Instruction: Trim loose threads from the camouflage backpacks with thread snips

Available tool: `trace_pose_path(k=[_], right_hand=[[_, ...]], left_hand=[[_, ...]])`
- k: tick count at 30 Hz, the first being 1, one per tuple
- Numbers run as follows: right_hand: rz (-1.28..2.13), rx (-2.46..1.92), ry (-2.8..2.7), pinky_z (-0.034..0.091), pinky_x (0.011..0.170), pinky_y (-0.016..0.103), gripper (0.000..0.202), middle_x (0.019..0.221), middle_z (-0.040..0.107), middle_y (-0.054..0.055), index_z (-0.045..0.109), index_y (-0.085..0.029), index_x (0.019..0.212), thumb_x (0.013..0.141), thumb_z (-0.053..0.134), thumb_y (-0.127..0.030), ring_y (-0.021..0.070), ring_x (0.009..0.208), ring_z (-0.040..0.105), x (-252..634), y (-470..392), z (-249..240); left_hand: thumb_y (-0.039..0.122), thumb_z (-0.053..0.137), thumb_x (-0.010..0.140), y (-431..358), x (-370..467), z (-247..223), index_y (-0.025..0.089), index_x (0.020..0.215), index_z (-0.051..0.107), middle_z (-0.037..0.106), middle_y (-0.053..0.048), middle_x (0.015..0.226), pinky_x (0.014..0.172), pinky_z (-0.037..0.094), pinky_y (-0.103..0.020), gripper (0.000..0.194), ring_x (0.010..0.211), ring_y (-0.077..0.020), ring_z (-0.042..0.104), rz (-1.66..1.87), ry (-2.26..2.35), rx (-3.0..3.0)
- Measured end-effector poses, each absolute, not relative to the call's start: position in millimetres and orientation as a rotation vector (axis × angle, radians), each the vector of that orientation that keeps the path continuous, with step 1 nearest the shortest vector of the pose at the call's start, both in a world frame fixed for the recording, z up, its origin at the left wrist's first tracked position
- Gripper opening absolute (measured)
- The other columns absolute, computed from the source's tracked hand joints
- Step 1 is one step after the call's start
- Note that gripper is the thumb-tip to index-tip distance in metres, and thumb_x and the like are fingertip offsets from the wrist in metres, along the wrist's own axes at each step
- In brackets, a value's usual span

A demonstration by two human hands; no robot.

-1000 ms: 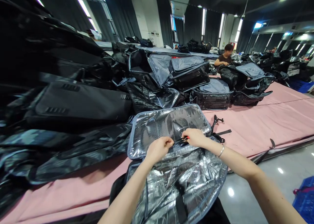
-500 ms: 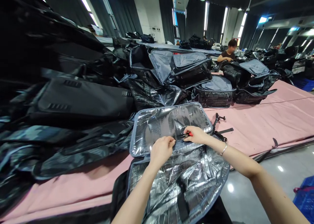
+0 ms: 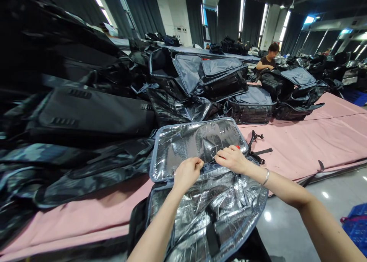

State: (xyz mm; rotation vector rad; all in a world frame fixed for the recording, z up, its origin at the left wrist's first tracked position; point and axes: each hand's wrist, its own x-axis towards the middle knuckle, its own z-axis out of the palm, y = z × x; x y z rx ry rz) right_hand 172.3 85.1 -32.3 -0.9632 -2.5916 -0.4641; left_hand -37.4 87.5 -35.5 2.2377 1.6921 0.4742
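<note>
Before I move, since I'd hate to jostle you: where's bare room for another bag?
Widest: the pink cloth right of the open bag, between the loose strap, the bags behind and the floor. A narrow strip shows left of that bag, before the camouflage bag. Crowded: far left, among piled bags, and the open bag, under the left hand and right hand.

Glare breaks across the silver lining point(image 3: 243, 200) below the right hand point(image 3: 232, 159); distant windows point(image 3: 242, 19) beyond show white; bags point(image 3: 97, 114) leftward are dim, soft-edged.
</note>
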Motion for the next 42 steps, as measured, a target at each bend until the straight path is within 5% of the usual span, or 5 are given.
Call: trace_pose_path(k=[9,20,37,42], right_hand=[[-0.614,-0.89,-2.663,0.025,0.069,0.031,0.026,0.09,0.06,0.003,0.057,-0.021,0.092,0.097,0.032,-0.016,0.0162,0.078,0.045,171.3,89.0,-19.9],[-0.101,-0.831,-2.735,0.028,0.068,0.028,0.016,0.091,0.061,0.003,0.058,-0.018,0.096,0.086,0.059,-0.031,0.0161,0.085,0.049,171.6,123.9,-22.7],[-0.209,-0.747,-2.768,0.028,0.071,0.031,0.013,0.088,0.062,0.005,0.059,-0.018,0.092,0.092,0.048,-0.024,0.0185,0.085,0.048,162.9,124.3,-28.0],[0.077,-0.941,-2.534,0.035,0.076,0.029,0.011,0.089,0.061,0.006,0.057,-0.016,0.092,0.086,0.058,-0.025,0.0177,0.086,0.052,165.4,118.6,-31.4]], left_hand=[[0.021,0.037,0.079,83.9,-36.5,-35.5,0.022,0.069,0.056,0.064,-0.003,0.078,0.063,0.036,-0.027,0.021,0.077,-0.0188,0.056,0.504,1.699,2.241],[0.025,0.036,0.083,83.1,-37.7,-38.5,0.022,0.072,0.056,0.063,-0.004,0.079,0.067,0.038,-0.027,0.023,0.08,-0.0197,0.056,0.501,1.69,2.299],[0.027,0.034,0.086,83.8,-39.0,-43.1,0.021,0.073,0.056,0.062,-0.005,0.077,0.069,0.039,-0.03,0.026,0.077,-0.02,0.055,0.53,1.69,2.367],[0.028,0.033,0.087,82.2,-39.2,-46.4,0.021,0.077,0.057,0.062,-0.005,0.079,0.071,0.038,-0.031,0.027,0.078,-0.0205,0.054,0.595,1.697,2.402]])
